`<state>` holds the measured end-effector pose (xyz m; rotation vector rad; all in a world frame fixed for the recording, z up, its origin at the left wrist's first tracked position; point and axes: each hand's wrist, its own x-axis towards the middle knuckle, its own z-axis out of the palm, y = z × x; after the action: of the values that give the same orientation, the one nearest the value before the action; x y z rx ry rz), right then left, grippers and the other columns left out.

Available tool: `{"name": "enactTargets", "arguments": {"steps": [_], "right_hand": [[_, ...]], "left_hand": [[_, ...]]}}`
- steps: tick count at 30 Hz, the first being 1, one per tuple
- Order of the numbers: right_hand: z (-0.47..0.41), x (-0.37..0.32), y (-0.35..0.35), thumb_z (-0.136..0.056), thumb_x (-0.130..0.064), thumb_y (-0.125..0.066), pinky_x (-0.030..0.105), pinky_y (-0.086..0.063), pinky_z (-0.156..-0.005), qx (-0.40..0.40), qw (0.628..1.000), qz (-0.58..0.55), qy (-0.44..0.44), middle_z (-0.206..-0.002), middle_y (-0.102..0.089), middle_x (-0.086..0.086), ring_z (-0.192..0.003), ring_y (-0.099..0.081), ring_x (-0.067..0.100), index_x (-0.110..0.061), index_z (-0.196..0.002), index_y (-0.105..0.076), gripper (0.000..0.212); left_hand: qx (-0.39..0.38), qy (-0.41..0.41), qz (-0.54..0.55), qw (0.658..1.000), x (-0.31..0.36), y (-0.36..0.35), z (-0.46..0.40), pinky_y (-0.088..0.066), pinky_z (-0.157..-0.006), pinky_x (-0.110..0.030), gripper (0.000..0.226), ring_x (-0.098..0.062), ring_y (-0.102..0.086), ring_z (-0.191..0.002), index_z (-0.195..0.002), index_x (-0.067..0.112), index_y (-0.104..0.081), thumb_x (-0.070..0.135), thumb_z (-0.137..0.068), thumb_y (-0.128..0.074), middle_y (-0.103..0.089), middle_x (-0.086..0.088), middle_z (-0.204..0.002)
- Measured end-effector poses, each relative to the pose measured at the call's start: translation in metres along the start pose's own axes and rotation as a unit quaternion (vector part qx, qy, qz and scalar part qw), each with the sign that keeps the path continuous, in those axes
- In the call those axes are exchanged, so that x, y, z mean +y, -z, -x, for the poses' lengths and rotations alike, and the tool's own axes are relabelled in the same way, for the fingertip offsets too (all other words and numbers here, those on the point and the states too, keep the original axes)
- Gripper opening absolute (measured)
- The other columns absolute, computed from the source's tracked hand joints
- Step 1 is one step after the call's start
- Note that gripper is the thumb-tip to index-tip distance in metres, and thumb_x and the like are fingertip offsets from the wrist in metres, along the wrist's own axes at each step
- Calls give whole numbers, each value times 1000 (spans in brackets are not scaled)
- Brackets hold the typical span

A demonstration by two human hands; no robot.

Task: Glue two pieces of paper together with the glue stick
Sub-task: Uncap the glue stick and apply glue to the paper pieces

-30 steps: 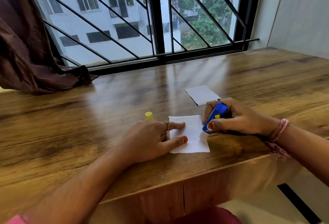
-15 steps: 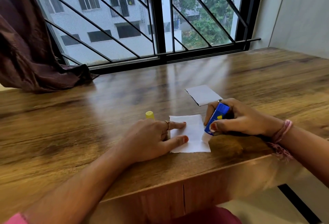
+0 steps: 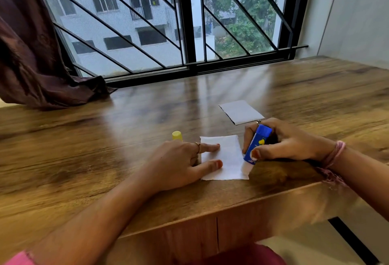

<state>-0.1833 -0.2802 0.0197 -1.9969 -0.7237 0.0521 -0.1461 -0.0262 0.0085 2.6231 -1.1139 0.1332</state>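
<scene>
Glue stick (image 3: 255, 145) gripped mid-barrel in right hand (image 3: 280, 142), fingers curled round it, tip on right edge of near paper (image 3: 227, 159). Left hand (image 3: 181, 163) flat, straight fingers pinning sheet. Paper thin, light, creases easily; keep pinned. Second paper (image 3: 241, 112) lies beyond; yellow cap (image 3: 176, 135) beside left hand.

A single wide-angle camera worn on the person's head looks forward and down from close above the near edge of the brown wooden table (image 3: 126, 138), facing twelve o'clock toward the black-barred window (image 3: 189, 22), with both forearms entering from five and seven o'clock.
</scene>
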Motion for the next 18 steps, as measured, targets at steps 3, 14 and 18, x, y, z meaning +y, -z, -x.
{"name": "enactTargets", "arguments": {"steps": [3, 14, 18], "right_hand": [[0, 0, -1, -77, -12, -65, 34, -44, -60, 3, 1000, 10, -7, -70, -64, 8, -63, -56, 26, -21, -80, -67, 10], [0, 0, -1, -76, -10, -65, 31, -44, -61, -7, 1000, 14, -12, -69, -64, -1, -63, -56, 17, -21, -80, -67, 11], [-1, 0, -2, -77, -10, -64, 31, -45, -60, -2, 1000, 24, 1, -71, -65, 1, -63, -57, 21, -20, -82, -68, 11]], "left_hand": [[-2, 0, 2, 1000, -2, -1, -1, -33, -50, -14, 53, 9, -50, -57, -125, 53, -50, 75, -79, -36, -48, 17, -50], [3, -2, -4, 1000, -5, -2, 0, -28, -47, -14, 50, 7, -51, -61, -126, 53, -48, 74, -81, -38, -43, 7, -48], [3, -3, -2, 1000, -5, -2, -1, -27, -47, -14, 51, 6, -50, -59, -126, 53, -49, 74, -81, -38, -43, 8, -48]]}}
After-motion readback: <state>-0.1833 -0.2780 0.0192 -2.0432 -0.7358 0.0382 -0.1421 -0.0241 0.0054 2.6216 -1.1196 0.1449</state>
